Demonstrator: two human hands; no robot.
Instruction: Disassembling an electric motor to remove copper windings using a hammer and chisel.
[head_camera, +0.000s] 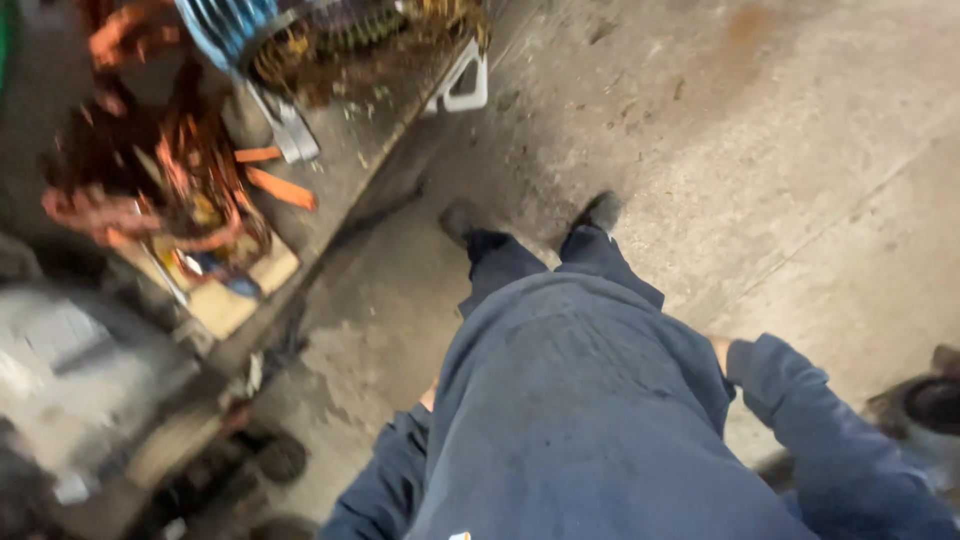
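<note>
Stained grey concrete floor (800, 150), cluttered low workbench (340, 170) at left, dim light

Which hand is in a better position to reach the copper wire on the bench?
Left, probably. The bench with the copper wire lies on the person's left, near the left sleeve. The right sleeve hangs on the far side, over bare floor. Both hands are hidden.

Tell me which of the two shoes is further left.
The shoe on the darker, stained floor, close to the bench edge; the other shoe stands to its right.
</note>
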